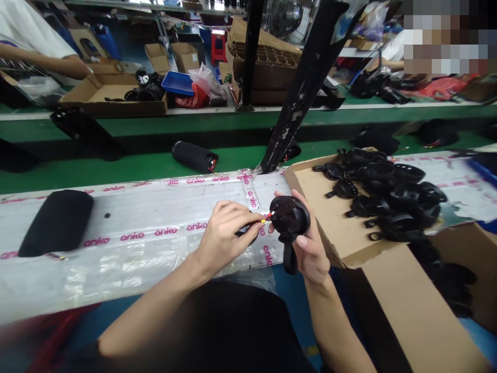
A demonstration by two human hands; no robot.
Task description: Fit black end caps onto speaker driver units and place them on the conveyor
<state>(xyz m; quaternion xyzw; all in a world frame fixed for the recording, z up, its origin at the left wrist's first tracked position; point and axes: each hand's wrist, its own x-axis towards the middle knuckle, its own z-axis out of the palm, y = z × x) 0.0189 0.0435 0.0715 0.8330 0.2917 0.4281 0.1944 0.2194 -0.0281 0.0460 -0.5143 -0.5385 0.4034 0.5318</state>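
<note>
My right hand [312, 251] is wrapped round a black round plastic part [289, 217], from which a black strap [290, 258] hangs down. Short red and yellow wires [267, 217] reach from that part toward my left hand [227, 235]. The left fingertips pinch the wires near a small yellow end. A second dark piece [248, 233] shows under the left fingers; I cannot tell whether it is held. Both hands are above the bench [147, 207], which is covered in white wrap printed with pink lettering.
Right of my hands, a cardboard tray [330, 228] bears several black strapped parts. Below it stands an open carton [423, 305]. A black cloth-covered cylinder [58, 223] lies at left, another [194, 156] on the green belt [143, 163]. A slanted black post [298, 88] rises ahead. Other people sit across.
</note>
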